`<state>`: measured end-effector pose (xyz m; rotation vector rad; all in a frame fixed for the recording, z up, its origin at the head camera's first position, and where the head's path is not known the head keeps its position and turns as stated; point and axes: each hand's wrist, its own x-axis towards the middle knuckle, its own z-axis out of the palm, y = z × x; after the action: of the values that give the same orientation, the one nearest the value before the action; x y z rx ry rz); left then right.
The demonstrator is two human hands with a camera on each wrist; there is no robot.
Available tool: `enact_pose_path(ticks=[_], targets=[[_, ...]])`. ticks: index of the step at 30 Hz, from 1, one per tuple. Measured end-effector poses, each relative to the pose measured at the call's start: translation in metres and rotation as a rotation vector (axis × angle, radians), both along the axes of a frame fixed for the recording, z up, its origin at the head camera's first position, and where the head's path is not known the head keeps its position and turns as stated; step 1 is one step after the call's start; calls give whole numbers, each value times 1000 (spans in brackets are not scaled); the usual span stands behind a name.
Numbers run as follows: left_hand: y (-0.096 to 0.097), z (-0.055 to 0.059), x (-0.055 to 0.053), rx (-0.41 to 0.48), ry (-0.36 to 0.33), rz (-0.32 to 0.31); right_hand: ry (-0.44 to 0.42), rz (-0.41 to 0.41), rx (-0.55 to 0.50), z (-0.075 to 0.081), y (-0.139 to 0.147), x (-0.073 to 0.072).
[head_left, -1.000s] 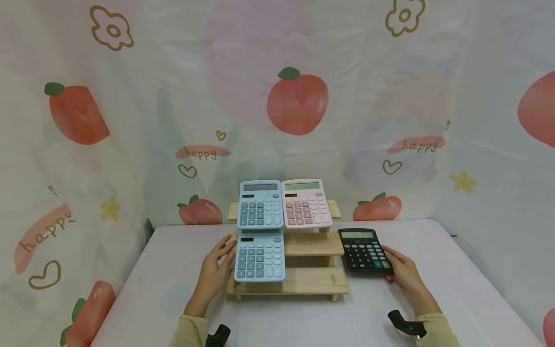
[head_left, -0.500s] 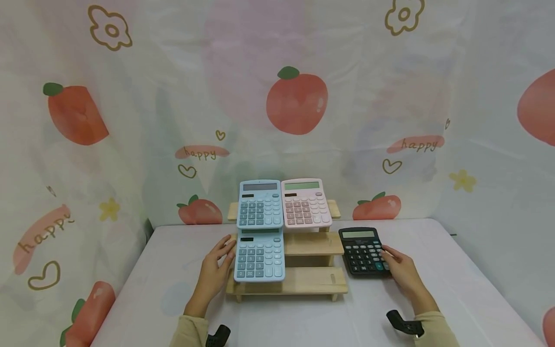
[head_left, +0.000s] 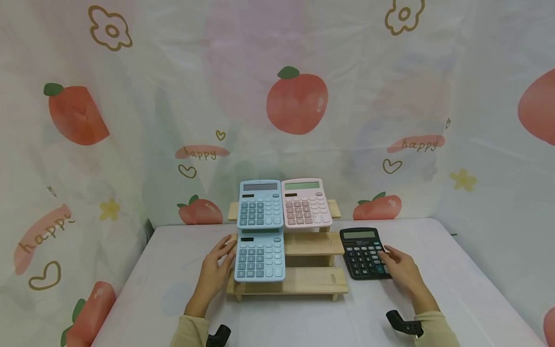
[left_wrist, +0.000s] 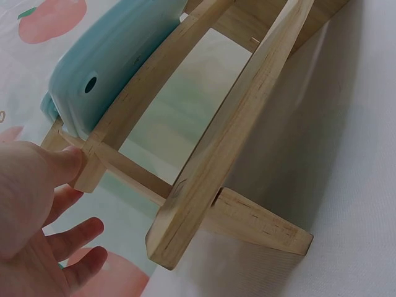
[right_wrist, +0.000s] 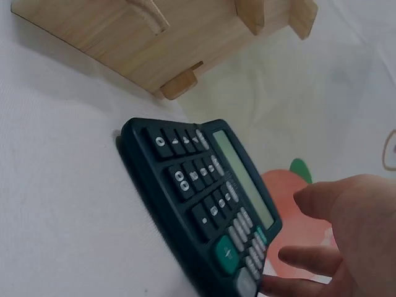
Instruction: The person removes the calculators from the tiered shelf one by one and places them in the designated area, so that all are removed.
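Note:
My left hand (head_left: 215, 270) pinches the left end of a three-tier wooden stand (head_left: 314, 277), thumb and forefinger about a shelf end and the other fingers spread. On the stand's left side, two light blue calculators lean, one on an upper tier (head_left: 260, 205) and one lower (head_left: 260, 255). A pink calculator (head_left: 306, 202) leans beside the upper one. Right of the stand, a black calculator (right_wrist: 185, 179) lies face up on the white cloth. Loosely extended, my right hand (head_left: 403, 272) is at its right edge; the right wrist view shows the thumb apart from its face.
A white cloth covers the table (head_left: 286, 323). Behind it hangs a pale backdrop (head_left: 347, 58) printed with fruit, hearts and words. Black straps with devices (head_left: 405, 324) sit on both wrists.
The black calculator has shifted slightly right and toward me, its near edge lower. My right hand has loosened, its fingertips moving left over the calculator's edge. My left hand stays put.

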<state>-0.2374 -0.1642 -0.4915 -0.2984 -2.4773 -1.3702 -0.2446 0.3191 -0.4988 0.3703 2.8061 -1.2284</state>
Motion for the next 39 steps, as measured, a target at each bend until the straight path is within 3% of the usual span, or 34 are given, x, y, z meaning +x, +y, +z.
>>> enact_pose_path(ticks=[3, 13, 28, 36, 39], targets=[[0, 0, -1, 4, -4, -1, 34, 2, 60, 4, 0, 2], [0, -3, -3, -7, -7, 4, 91, 12, 36, 20, -8, 7], [0, 0, -1, 10, -18, 7, 297, 13, -38, 44, -37, 22], [0, -1, 0, 3, -22, 9, 454, 79, -71, 55, -57, 28], [0, -1, -1, 4, -27, 9, 484, 87, -40, 59, -64, 29]])
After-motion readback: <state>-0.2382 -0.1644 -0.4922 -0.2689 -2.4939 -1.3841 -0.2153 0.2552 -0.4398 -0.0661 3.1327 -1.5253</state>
